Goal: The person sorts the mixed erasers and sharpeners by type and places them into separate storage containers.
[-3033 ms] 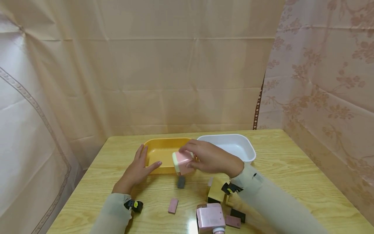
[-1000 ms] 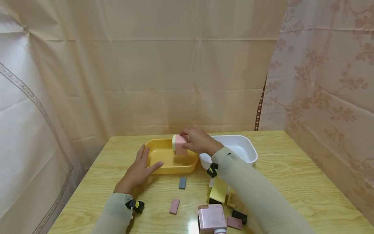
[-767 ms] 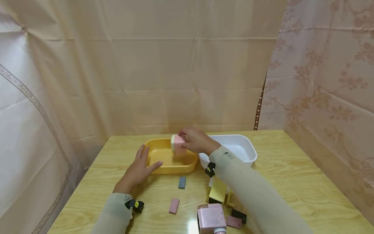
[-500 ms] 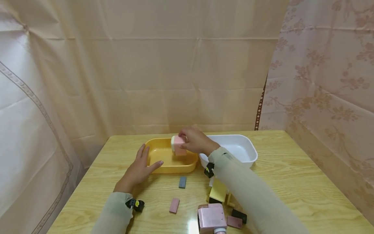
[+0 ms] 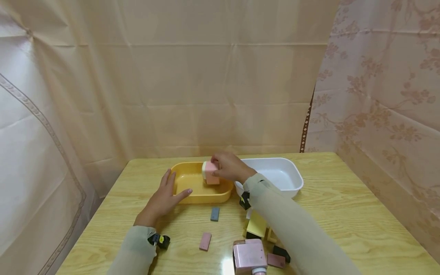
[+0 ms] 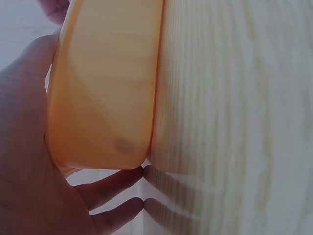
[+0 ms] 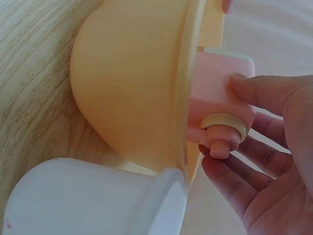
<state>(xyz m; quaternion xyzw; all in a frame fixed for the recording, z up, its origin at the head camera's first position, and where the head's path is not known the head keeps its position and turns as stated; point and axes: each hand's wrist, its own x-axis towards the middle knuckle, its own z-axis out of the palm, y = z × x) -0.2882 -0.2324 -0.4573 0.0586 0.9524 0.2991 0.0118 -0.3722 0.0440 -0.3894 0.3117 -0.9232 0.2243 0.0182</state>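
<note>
My right hand [image 5: 232, 167] holds a pink pencil sharpener [image 5: 212, 173] with a cream edge, inside the right part of the yellow tray [image 5: 203, 199]. In the right wrist view, the thumb presses the top of the sharpener [image 7: 217, 78] and the fingers reach beneath it, near its round knob [image 7: 222, 137]. My left hand [image 5: 164, 200] lies at the tray's left end, fingers fairly straight and spread, thumb over the front rim. From the left wrist, two fingertips [image 6: 134, 172] show down at the table beside the tray wall [image 6: 105, 98].
A white tray [image 5: 292, 191] stands right beside the yellow one. In front lie a grey block [image 5: 214, 214], a pink block [image 5: 205, 241], a yellow sharpener [image 5: 257, 224], a metallic pink sharpener [image 5: 249, 255], a dark pink block [image 5: 276, 260] and a black block [image 5: 282, 253].
Since three seconds ago my right hand has carried the pink sharpener from above the yellow tray's front rim back into the tray, lately lowering it slightly. The left hand has stayed put.
</note>
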